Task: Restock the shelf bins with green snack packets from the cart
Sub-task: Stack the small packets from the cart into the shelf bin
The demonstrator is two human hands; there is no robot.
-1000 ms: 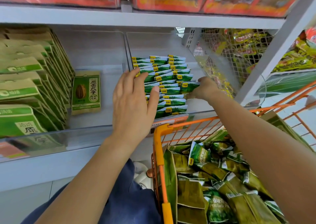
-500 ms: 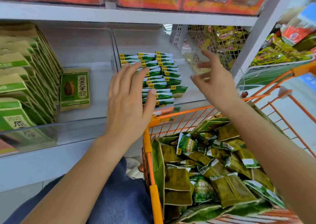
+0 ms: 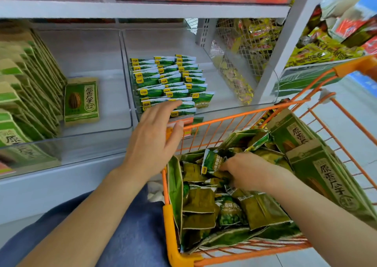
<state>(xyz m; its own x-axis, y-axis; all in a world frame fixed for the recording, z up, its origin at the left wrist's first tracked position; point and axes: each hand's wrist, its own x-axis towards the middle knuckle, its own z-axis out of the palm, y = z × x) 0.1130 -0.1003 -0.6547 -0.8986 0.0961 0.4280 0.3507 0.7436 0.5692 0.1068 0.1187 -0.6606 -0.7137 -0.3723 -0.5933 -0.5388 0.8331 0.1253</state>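
Reaching down into the orange wire cart [image 3: 240,116], the right hand [image 3: 243,171] is digging among the loose green snack packets [image 3: 230,213], its fingers curled around one upright packet [image 3: 213,161]; the fingertips are buried in the pile, so how firmly it is gripping is hard to judge. The packets are lying in a jumble, some showing glossy green fronts printed with peas and white lettering, others showing dull olive backs with crimped edges. The left hand [image 3: 155,142] is hovering flat, fingers straight and holding nothing, over the front of the clear shelf bin [image 3: 224,103]. Inside that bin, matching packets are standing in neat overlapping rows [image 3: 169,83], their tops showing green and white with small yellow tags. In the neighbouring bin [image 3: 127,95] to the left, taller kraft-and-green seed pouches [image 3: 81,101] are leaning in a stack. Similar pouches [image 3: 318,160] are lying along the cart's right side.
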